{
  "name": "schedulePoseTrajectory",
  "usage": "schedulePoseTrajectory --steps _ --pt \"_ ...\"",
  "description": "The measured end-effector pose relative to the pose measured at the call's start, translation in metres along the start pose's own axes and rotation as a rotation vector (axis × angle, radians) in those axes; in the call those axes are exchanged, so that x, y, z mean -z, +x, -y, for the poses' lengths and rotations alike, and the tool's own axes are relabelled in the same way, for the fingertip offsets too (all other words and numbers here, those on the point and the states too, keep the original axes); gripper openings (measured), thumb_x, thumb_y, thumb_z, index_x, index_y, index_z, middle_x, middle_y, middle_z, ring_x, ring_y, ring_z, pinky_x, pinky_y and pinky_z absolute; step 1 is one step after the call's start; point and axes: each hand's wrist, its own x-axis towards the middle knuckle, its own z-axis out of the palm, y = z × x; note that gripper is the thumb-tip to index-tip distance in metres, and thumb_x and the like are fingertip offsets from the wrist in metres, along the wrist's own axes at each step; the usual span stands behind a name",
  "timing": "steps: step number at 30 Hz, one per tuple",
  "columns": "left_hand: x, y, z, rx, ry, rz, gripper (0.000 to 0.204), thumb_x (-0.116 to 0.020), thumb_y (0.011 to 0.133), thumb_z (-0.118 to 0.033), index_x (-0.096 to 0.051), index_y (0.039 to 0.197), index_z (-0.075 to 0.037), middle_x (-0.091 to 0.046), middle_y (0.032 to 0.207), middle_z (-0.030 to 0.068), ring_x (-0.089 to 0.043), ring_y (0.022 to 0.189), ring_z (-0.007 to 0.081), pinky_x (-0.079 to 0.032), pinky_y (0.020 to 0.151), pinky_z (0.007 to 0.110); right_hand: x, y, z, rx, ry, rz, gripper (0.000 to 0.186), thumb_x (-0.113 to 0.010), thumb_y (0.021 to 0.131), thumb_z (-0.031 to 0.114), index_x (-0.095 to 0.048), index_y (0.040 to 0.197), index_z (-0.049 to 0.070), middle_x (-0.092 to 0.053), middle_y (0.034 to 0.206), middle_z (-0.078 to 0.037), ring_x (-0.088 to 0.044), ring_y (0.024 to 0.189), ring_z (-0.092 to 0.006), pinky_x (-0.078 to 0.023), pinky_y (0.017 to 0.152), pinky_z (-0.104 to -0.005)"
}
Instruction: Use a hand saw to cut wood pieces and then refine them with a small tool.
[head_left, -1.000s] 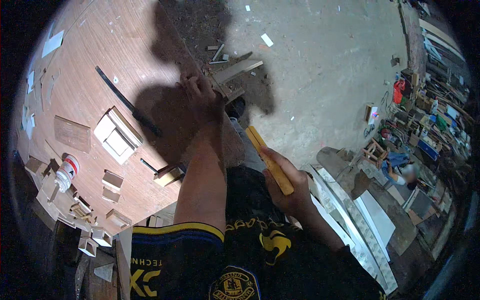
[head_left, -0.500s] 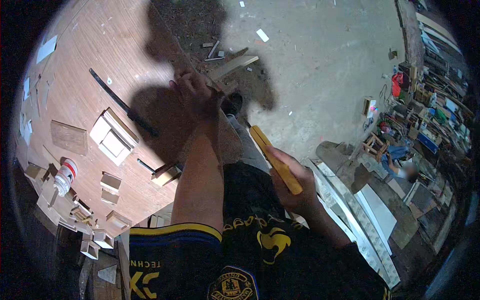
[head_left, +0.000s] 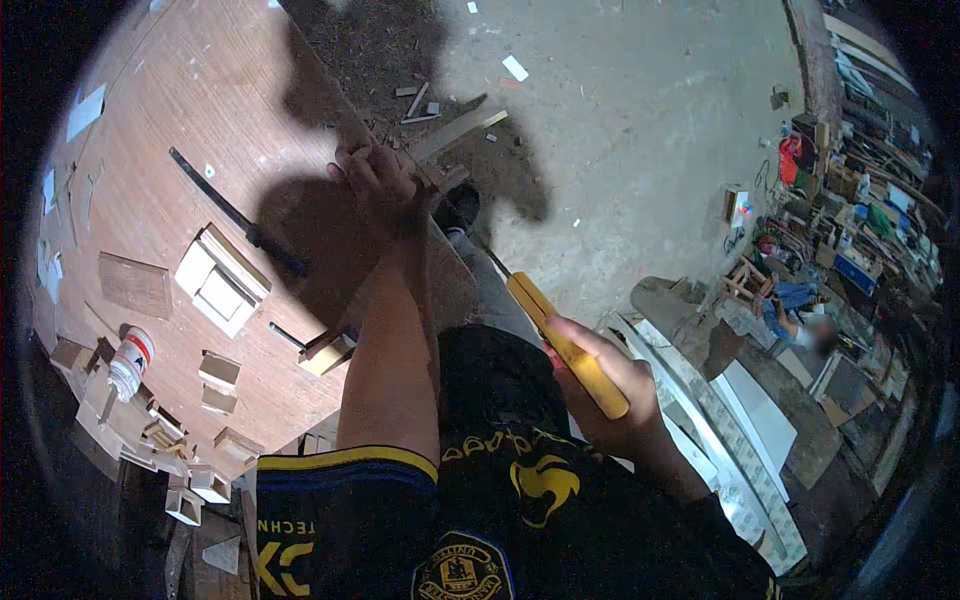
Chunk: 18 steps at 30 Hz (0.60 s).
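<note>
My right hand (head_left: 615, 385) is wrapped round the yellow handle (head_left: 565, 345) of a saw, whose thin dark blade (head_left: 497, 262), seen nearly edge-on, runs up and left toward the table's edge. At that edge my left hand (head_left: 380, 190) lies in shadow, fingers bent over a small piece of wood (head_left: 452, 181). The end of this wood sticks out past the edge, beside the blade. Whether the teeth touch it is too dark to tell. A long black bar-like tool (head_left: 225, 205) rests on the table left of my left hand.
On the wooden table (head_left: 240, 60) are a pale wooden block assembly (head_left: 222, 285), a flat board (head_left: 135, 285), a white-and-red bottle (head_left: 132, 360) and several small box pieces (head_left: 210, 483). Offcuts (head_left: 460, 135) litter the floor. Long white panels (head_left: 700, 430) lie at right; a person (head_left: 795, 310) is farther off.
My right hand has drawn the saw back, down and to the right, showing more blade. My left hand stays on the wood at the table's edge.
</note>
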Motion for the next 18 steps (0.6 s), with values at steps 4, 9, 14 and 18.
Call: schedulePoseTrajectory --steps 4,9,14,18 --pt "-0.005 0.002 -0.002 -0.06 0.047 0.007 0.061 -0.054 0.086 -0.063 -0.058 0.091 -0.002 -0.045 0.108 0.0136 -0.044 0.124 0.0391 -0.022 0.11 0.068 0.004 -0.001 -0.003 0.0 0.016 0.011 0.046 -0.061 0.09 -0.004 -0.051 0.135 0.002 -0.064 0.122 -0.019 -0.064 0.112 -0.0227 -0.05 0.091 -0.0303" --pt "0.015 0.009 -0.001 -0.095 -0.026 0.05 0.038 -0.057 0.09 -0.041 -0.058 0.092 -0.003 -0.046 0.106 0.0135 -0.044 0.125 0.0391 -0.023 0.108 0.07 0.013 -0.009 0.015 -0.123 -0.022 0.115 0.047 -0.062 0.089 -0.003 -0.053 0.135 0.002 -0.064 0.122 -0.019 -0.064 0.112 -0.0215 -0.049 0.092 -0.0301" --pt "0.011 0.015 -0.006 -0.063 -0.009 0.125 0.021 -0.058 0.088 -0.023 -0.057 0.094 -0.003 -0.047 0.107 0.015 -0.044 0.124 0.0418 -0.023 0.106 0.072 0.02 -0.003 -0.002 -0.064 -0.019 0.045 0.058 -0.063 0.088 -0.005 -0.049 0.141 0.011 -0.066 0.112 -0.01 -0.063 0.091 -0.0167 -0.051 0.082 -0.0308" --pt "-0.027 -0.023 0.046 0.196 -0.217 0.077 0.02 -0.06 0.084 -0.021 -0.057 0.094 -0.003 -0.053 0.102 0.0161 -0.045 0.123 0.043 -0.023 0.105 0.072 0.013 0.0 0.03 -0.344 0.059 0.183 0.044 -0.058 0.092 -0.001 -0.051 0.136 0.003 -0.062 0.128 -0.015 -0.062 0.116 -0.0221 -0.048 0.097 -0.0318"
